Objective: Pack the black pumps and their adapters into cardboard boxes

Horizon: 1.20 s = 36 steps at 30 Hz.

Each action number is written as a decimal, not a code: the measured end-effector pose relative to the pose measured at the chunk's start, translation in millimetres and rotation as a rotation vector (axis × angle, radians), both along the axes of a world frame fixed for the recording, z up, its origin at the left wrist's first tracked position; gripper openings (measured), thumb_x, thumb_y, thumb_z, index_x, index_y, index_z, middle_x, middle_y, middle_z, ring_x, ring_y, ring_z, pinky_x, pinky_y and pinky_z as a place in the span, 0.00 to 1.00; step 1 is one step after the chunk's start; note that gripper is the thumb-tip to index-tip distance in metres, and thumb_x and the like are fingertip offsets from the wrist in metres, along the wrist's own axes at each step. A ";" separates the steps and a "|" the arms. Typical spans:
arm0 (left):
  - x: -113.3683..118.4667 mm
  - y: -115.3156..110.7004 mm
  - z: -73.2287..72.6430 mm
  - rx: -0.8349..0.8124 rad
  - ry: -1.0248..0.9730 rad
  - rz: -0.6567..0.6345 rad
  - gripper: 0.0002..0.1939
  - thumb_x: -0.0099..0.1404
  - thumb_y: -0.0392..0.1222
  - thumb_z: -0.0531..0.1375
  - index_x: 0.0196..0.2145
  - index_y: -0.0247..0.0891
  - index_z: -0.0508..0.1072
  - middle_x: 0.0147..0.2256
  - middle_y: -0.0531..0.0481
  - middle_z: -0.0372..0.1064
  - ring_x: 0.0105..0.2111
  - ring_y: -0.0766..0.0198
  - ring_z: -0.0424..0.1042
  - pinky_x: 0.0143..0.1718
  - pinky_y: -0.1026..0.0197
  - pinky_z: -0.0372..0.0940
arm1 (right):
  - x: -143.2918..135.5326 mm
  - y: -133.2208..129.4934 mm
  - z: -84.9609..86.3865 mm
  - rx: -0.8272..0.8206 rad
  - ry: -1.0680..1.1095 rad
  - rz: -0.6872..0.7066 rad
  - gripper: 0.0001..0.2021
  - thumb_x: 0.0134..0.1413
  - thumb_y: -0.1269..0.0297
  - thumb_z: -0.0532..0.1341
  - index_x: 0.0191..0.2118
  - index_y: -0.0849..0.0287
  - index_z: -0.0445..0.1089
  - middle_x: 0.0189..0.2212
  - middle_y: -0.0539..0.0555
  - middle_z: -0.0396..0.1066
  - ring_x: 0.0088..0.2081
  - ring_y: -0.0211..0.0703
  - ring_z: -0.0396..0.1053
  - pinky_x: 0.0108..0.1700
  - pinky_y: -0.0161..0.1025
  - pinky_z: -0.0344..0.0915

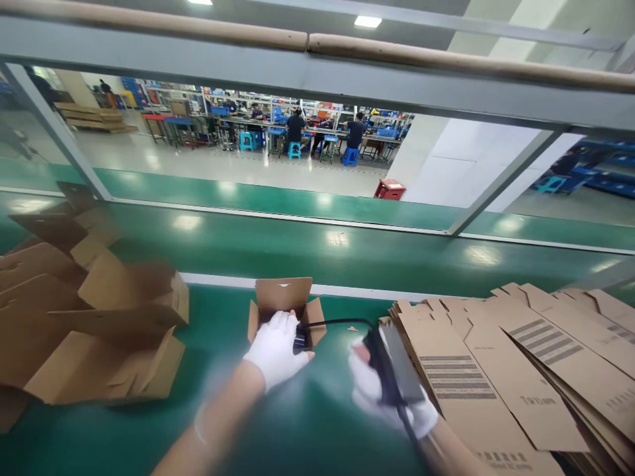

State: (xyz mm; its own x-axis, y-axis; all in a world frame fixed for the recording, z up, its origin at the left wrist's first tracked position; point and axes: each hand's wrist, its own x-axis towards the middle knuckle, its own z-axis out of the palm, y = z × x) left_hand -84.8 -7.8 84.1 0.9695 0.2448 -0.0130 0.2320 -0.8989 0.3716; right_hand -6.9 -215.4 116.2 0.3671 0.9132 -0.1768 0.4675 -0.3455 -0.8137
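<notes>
My left hand [278, 345], in a white glove with bare fingertips, reaches into a small open cardboard box [284, 293]. Its fingers curl over a dark striped thing [299, 340], perhaps a coiled cable, partly hidden by the hand. A black cable [342, 321] runs from the box across to my right hand [377, 387], also gloved and smeared by motion. That hand grips a black box-shaped device [391, 363], raised to the right of the box, with another cable hanging from its lower end.
Flat printed cartons [476, 370] lie stacked at the right. Folded open cardboard boxes [114, 357] crowd the left side. Behind the green work surface [218, 337] run a white edge strip and a metal frame [317, 79]. People sit at benches far off.
</notes>
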 end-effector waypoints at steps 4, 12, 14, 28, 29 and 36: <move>-7.1 -11.0 3.1 0.014 0.057 0.025 0.42 0.54 0.48 0.65 0.59 0.22 0.57 0.51 0.31 0.64 0.51 0.46 0.64 0.51 0.51 0.65 | 8.7 51.8 11.8 0.364 0.009 -0.515 0.24 0.61 0.67 0.24 0.56 0.68 0.44 0.40 0.66 0.64 0.20 0.38 0.56 0.30 0.39 0.66; -14.5 -27.2 9.2 0.139 0.086 0.047 0.29 0.57 0.49 0.63 0.50 0.25 0.68 0.43 0.33 0.69 0.44 0.46 0.68 0.43 0.50 0.69 | 5.5 86.6 -25.3 0.116 -0.618 -0.432 0.14 0.61 0.64 0.52 0.52 0.59 0.60 0.45 0.59 0.69 0.43 0.48 0.69 0.46 0.41 0.67; -12.1 -28.3 7.6 0.133 0.081 0.062 0.25 0.58 0.49 0.62 0.46 0.26 0.70 0.40 0.33 0.69 0.43 0.45 0.68 0.40 0.50 0.70 | -1.1 84.8 -23.0 -0.136 -0.882 -0.304 0.16 0.62 0.65 0.52 0.55 0.59 0.60 0.44 0.60 0.69 0.41 0.50 0.71 0.41 0.42 0.69; -38.7 -43.4 -28.2 0.323 -0.064 0.116 0.22 0.57 0.20 0.51 0.46 0.30 0.72 0.34 0.39 0.72 0.26 0.59 0.71 0.25 0.60 0.70 | -15.2 133.6 -6.5 -0.576 -1.077 0.163 0.14 0.55 0.80 0.48 0.41 0.70 0.67 0.33 0.67 0.69 0.37 0.56 0.71 0.34 0.45 0.68; -39.1 -43.2 -28.2 0.354 -0.077 0.110 0.24 0.56 0.20 0.51 0.49 0.29 0.70 0.37 0.38 0.72 0.26 0.60 0.71 0.24 0.60 0.70 | -14.4 127.0 -2.8 -0.564 -1.071 0.203 0.15 0.56 0.79 0.47 0.44 0.69 0.67 0.36 0.68 0.69 0.38 0.55 0.71 0.35 0.45 0.69; -33.8 -43.7 -25.5 0.487 -0.057 0.078 0.26 0.55 0.21 0.51 0.51 0.30 0.69 0.39 0.37 0.70 0.26 0.62 0.69 0.23 0.63 0.68 | -19.2 87.6 31.7 -0.459 -0.932 0.392 0.20 0.50 0.81 0.49 0.48 0.64 0.67 0.48 0.62 0.66 0.38 0.49 0.71 0.38 0.43 0.71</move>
